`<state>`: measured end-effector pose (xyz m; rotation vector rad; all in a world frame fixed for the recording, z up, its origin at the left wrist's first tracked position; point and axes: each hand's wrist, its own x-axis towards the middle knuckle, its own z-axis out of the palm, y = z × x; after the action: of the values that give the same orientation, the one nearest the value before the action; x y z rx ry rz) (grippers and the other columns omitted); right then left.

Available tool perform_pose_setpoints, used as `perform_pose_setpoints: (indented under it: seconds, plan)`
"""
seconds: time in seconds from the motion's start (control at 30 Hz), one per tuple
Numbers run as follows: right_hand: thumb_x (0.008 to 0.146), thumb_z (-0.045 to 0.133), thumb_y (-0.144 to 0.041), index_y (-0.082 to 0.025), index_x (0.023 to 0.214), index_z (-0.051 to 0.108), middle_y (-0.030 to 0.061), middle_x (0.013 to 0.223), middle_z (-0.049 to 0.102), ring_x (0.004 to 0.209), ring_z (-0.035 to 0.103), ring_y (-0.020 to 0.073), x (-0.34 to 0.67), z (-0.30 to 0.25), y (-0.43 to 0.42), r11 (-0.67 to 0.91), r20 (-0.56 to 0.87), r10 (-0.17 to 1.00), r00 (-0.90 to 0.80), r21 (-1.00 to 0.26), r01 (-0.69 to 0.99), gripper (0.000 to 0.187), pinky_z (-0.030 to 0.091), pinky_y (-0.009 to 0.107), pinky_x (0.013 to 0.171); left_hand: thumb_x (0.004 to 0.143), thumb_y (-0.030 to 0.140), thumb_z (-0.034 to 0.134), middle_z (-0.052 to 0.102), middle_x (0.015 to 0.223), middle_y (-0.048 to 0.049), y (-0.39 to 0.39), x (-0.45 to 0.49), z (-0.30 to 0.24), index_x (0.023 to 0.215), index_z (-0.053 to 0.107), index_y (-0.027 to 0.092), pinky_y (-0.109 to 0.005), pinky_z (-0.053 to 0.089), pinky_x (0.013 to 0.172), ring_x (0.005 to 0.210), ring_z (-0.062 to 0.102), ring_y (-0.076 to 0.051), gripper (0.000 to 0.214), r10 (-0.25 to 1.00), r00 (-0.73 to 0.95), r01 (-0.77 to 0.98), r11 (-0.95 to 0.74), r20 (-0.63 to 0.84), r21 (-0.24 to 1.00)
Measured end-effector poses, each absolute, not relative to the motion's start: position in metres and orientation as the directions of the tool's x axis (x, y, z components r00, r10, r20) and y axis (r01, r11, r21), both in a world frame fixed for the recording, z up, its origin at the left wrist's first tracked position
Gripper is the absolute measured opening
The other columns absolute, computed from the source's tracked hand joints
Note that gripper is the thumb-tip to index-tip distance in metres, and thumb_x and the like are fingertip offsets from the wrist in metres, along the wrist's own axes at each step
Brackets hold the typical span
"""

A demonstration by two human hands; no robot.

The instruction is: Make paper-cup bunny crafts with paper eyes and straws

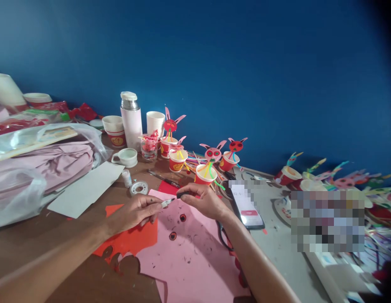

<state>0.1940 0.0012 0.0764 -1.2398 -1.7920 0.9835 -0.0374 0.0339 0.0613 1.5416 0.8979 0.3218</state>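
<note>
My left hand (137, 210) is closed on a marker (166, 203) whose white tip end points right. My right hand (205, 201) pinches the marker's black cap (182, 195), just apart from the tip. Both hands hover over a pink paper sheet (189, 252) that carries two small red and black eye discs (177, 227). A cut red paper sheet (132, 237) lies under my left hand.
Paper cup bunny crafts (205, 168) stand behind the hands, with a thermos (131, 120), stacked cups (155, 123), a tape roll (139, 187) and a pen (164, 179). A phone (246, 204) lies right of my right hand. Plastic bags (40, 164) fill the left. Scissors (223, 235) rest by my right wrist.
</note>
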Motion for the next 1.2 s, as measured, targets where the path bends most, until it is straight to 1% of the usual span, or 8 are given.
perform_pose_setpoints:
  seconds: [0.23, 0.57, 0.73, 0.87, 0.97, 1.07, 1.13, 1.2]
  plan:
    - [0.083, 0.06, -0.021, -0.021, 0.097, 0.07, 0.0009, 0.092, 0.069, 0.084, 0.063, 0.0136, 0.194, 0.074, 0.0, 0.257, 0.119, 0.937, -0.329, -0.874, 0.413, 0.017, 0.047, 0.024, 0.074, 0.083, 0.049, 0.051, 0.048, 0.055, 0.0036, 0.032, -0.034, 0.062, 0.068, 0.055, 0.015, -0.018, 0.026, 0.038, 0.042, 0.039, -0.006, 0.038, 0.694, 0.662, 0.355, 0.044, -0.284, 0.934]
    - [0.083, 0.059, -0.021, -0.021, 0.096, 0.07, 0.0012, 0.091, 0.069, 0.081, 0.063, 0.0136, 0.195, 0.072, 0.001, 0.271, 0.12, 0.933, -0.34, -0.854, 0.444, 0.017, 0.046, 0.024, 0.071, 0.085, 0.05, 0.049, 0.046, 0.056, 0.0043, 0.035, -0.037, 0.058, 0.077, 0.059, 0.014, -0.018, 0.026, 0.039, 0.043, 0.04, -0.007, 0.038, 0.685, 0.668, 0.401, -0.003, -0.29, 0.916]
    - [0.083, 0.059, -0.022, -0.022, 0.096, 0.071, 0.0018, 0.09, 0.069, 0.081, 0.063, 0.0149, 0.194, 0.071, 0.001, 0.282, 0.129, 0.926, -0.354, -0.86, 0.425, 0.017, 0.047, 0.026, 0.072, 0.085, 0.052, 0.049, 0.049, 0.058, 0.0029, 0.036, -0.037, 0.059, 0.071, 0.056, 0.015, -0.019, 0.026, 0.04, 0.043, 0.04, -0.007, 0.04, 0.644, 0.705, 0.39, -0.002, -0.297, 0.921]
    - [0.084, 0.059, -0.023, -0.023, 0.098, 0.07, 0.0026, 0.093, 0.069, 0.083, 0.062, 0.0158, 0.194, 0.068, 0.002, 0.278, 0.13, 0.929, -0.346, -0.862, 0.425, 0.018, 0.046, 0.028, 0.074, 0.083, 0.054, 0.049, 0.048, 0.056, 0.0034, 0.033, -0.036, 0.062, 0.068, 0.055, 0.016, -0.019, 0.025, 0.039, 0.043, 0.039, -0.007, 0.041, 0.683, 0.665, 0.404, 0.009, -0.3, 0.915]
    - [0.083, 0.06, -0.025, -0.022, 0.099, 0.069, 0.0028, 0.094, 0.067, 0.084, 0.06, 0.015, 0.196, 0.064, 0.004, 0.215, 0.089, 0.932, -0.351, -0.917, 0.337, 0.018, 0.045, 0.028, 0.075, 0.083, 0.053, 0.05, 0.05, 0.057, 0.0027, 0.033, -0.037, 0.062, 0.069, 0.055, 0.015, -0.019, 0.025, 0.039, 0.043, 0.04, -0.007, 0.041, 0.683, 0.663, 0.396, 0.027, -0.306, 0.918]
    - [0.083, 0.062, -0.028, -0.021, 0.098, 0.069, 0.0025, 0.09, 0.067, 0.076, 0.057, 0.0121, 0.199, 0.059, 0.006, 0.074, 0.017, 0.927, -0.375, -0.988, 0.139, 0.019, 0.044, 0.026, 0.069, 0.084, 0.052, 0.05, 0.055, 0.06, 0.0013, 0.035, -0.04, 0.06, 0.071, 0.058, 0.014, -0.02, 0.027, 0.041, 0.043, 0.04, -0.007, 0.041, 0.651, 0.7, 0.363, 0.028, -0.293, 0.931]
    - [0.081, 0.064, -0.031, -0.02, 0.097, 0.069, 0.002, 0.084, 0.066, 0.07, 0.055, 0.0107, 0.198, 0.056, 0.007, 0.005, -0.004, 0.921, -0.39, -1.0, 0.024, 0.02, 0.042, 0.025, 0.066, 0.085, 0.052, 0.05, 0.056, 0.06, 0.0008, 0.036, -0.042, 0.06, 0.072, 0.059, 0.014, -0.021, 0.028, 0.042, 0.043, 0.041, -0.007, 0.041, 0.63, 0.726, 0.333, 0.028, -0.275, 0.943]
    - [0.079, 0.068, -0.033, -0.019, 0.095, 0.069, 0.0016, 0.08, 0.064, 0.07, 0.054, 0.0107, 0.197, 0.053, 0.008, -0.024, -0.004, 0.917, -0.399, -0.999, -0.046, 0.022, 0.042, 0.025, 0.065, 0.085, 0.05, 0.05, 0.056, 0.06, 0.0011, 0.036, -0.042, 0.061, 0.07, 0.059, 0.014, -0.021, 0.029, 0.044, 0.043, 0.041, -0.006, 0.04, 0.62, 0.738, 0.314, 0.031, -0.265, 0.949]
